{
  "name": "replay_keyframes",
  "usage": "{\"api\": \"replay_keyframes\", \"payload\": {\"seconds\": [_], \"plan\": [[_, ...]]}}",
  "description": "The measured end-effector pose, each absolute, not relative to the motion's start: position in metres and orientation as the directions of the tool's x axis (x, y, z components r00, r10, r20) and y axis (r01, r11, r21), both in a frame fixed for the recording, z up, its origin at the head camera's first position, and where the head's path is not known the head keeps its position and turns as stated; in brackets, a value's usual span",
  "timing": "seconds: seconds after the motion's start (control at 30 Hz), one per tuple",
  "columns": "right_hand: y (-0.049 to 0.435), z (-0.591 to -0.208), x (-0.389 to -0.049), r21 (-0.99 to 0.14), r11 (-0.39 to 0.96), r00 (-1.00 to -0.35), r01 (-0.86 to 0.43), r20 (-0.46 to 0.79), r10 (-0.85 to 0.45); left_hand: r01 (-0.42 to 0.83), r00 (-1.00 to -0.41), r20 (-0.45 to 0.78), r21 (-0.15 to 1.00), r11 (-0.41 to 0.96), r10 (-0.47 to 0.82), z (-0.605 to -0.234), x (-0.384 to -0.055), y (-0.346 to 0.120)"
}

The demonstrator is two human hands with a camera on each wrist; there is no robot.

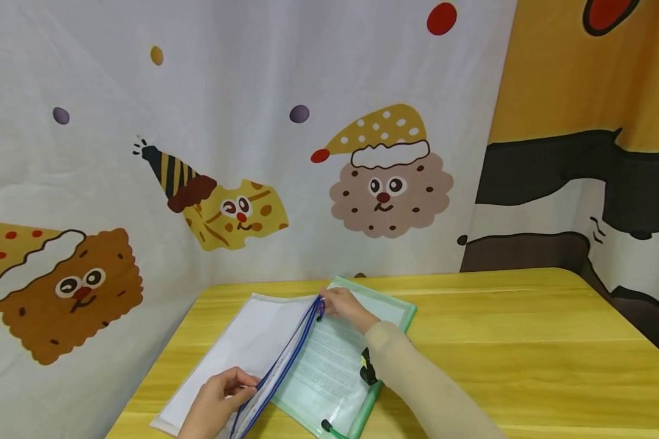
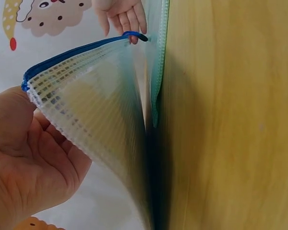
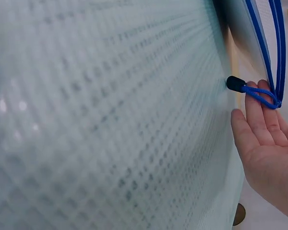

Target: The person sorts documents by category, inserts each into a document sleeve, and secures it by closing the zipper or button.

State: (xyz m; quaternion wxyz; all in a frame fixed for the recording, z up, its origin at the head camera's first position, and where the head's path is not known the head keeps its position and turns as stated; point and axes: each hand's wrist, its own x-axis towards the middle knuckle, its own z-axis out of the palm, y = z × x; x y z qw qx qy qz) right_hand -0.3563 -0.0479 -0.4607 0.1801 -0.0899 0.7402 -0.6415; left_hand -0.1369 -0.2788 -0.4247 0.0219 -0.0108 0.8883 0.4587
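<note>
A clear mesh zip document bag (image 1: 252,341) with blue edging lies tilted on the left, white sheets showing through it. Its two blue edges stand slightly apart along the mouth. Near its lower end, my left hand (image 1: 219,399) pinches the blue edge between thumb and fingers; the left wrist view shows the hand (image 2: 43,163) beside the raised mesh side. My right hand (image 1: 347,306) holds the far corner, where a blue cord loop (image 3: 261,96) with a black tip hangs by its fingers. Partly beneath lies a green-edged document bag (image 1: 335,360) with printed paper inside.
Both bags rest on a yellow wood-grain table (image 1: 500,347). The green bag has a black-tipped zip pull (image 1: 326,425) at its near end. Behind the table hangs a white curtain (image 1: 241,91) printed with cartoon biscuits and cheese.
</note>
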Motion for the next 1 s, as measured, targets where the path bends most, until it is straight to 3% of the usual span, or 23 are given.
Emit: {"api": "replay_keyframes", "payload": {"seconds": [0.3,1.0], "plan": [[-0.051,-0.462,-0.355,-0.987,0.000,-0.895,0.159,-0.144,-0.423,-0.064,-0.990,-0.124,0.817,0.573,0.066,-0.424,-0.133,-0.285],[-0.061,-0.463,-0.345,-0.993,0.000,-0.932,0.119,-0.112,-0.346,-0.071,-0.978,-0.171,0.814,0.576,0.121,-0.429,-0.134,-0.284]]}}
